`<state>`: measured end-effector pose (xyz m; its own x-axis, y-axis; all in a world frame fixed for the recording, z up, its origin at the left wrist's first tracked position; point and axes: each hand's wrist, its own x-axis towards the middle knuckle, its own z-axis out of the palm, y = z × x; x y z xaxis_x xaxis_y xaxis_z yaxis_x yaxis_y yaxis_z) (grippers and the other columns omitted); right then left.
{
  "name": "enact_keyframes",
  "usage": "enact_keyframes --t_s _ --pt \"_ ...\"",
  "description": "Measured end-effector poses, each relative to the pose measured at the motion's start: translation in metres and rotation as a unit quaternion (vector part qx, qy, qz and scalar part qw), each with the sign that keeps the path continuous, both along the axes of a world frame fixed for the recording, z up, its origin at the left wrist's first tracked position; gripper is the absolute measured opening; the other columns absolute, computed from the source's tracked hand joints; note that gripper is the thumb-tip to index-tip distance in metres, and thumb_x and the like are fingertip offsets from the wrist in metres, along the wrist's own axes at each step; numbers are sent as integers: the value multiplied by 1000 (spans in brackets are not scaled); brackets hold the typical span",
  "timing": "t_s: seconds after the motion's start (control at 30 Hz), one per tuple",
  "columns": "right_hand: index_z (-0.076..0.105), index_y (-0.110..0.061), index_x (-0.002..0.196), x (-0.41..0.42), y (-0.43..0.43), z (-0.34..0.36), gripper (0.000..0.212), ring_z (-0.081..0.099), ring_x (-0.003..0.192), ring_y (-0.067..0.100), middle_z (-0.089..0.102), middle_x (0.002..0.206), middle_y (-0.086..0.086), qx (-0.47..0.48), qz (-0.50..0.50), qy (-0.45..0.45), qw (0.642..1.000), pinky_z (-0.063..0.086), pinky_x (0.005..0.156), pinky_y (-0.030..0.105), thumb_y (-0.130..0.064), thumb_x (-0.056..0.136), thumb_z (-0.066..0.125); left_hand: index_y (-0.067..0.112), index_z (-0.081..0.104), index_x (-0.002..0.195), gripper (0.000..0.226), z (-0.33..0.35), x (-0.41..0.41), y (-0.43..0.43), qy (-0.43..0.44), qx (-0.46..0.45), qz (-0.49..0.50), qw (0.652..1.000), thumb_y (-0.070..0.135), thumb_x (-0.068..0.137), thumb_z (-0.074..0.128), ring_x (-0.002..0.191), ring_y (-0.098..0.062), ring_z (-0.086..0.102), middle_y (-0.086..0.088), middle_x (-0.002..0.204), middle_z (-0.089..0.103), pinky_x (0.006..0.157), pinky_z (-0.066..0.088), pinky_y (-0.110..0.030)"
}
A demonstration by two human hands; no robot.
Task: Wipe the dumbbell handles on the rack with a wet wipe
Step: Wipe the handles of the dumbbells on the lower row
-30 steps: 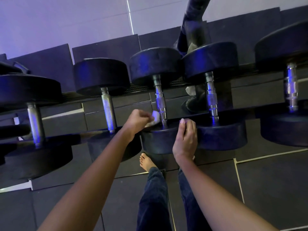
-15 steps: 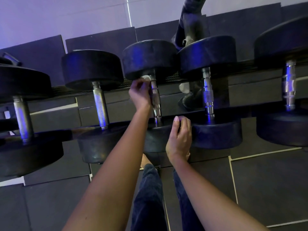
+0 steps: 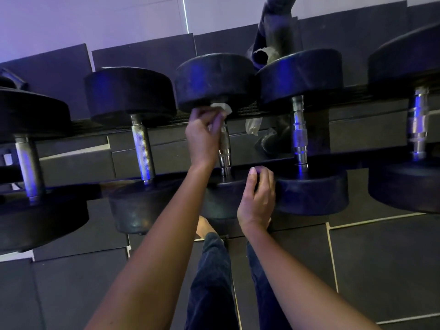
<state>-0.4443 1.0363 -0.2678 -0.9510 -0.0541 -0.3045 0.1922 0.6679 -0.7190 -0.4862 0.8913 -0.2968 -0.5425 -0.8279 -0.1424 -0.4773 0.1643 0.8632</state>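
Note:
Several black dumbbells with chrome handles lie across a dark rack. My left hand holds a white wet wipe against the far end of the middle dumbbell's handle, just under its far head. My right hand rests on the near head of the same dumbbell, its fingers curled over the rim. The handle's top part is hidden behind my left hand and the wipe.
Neighbouring dumbbells flank it: one handle to the left, one to the right. A dark upright post with torn white wrapping stands behind the rack. My legs and a bare foot stand on dark floor mats below.
My left hand with the wipe has slid up the middle handle from its near end to its far end. My right hand has stayed on the near head.

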Motion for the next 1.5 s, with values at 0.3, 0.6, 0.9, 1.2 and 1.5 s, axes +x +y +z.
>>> enact_keyframes --t_s 0.3,0.6,0.9,1.2,1.5 --pt "60 -6 99 0 -2 -2 55 55 96 21 60 104 7 -1 2 8 1000 34 80 22 -47 90 26 9 73 84 12 -14 -7 2 -131 -336 -271 892 14 80 62 104 -30 56 -7 110 66 84 49 -34" --pt "60 -10 101 1 -1 -1 53 54 94 16 59 103 3 -3 -2 4 1000 40 79 27 -48 91 25 6 64 85 11 -6 -8 -1 108 355 255 893 -2 88 56 54 -7 56 -4 67 64 53 47 -18" --pt "60 -8 98 0 0 -3 53 54 93 18 60 102 4 -3 0 4 1000 37 79 25 -48 90 25 11 57 76 17 -3 14 -15 94 453 155 873 4 91 54 53 -7 52 3 56 57 56 49 -20" --pt "60 -9 101 0 -2 2 57 54 94 17 59 104 4 -5 1 1 1000 35 77 23 -51 89 23 29 61 86 13 24 31 -4 -62 91 -108 988 20 83 69 77 -11 61 2 87 60 72 54 -28" --pt "60 -7 100 0 -1 1 58 55 96 22 60 105 7 -4 2 2 1000 37 79 28 -50 89 23 10 74 89 10 29 53 5 -142 -32 -339 929 14 86 65 87 -17 63 0 99 62 77 45 -20"
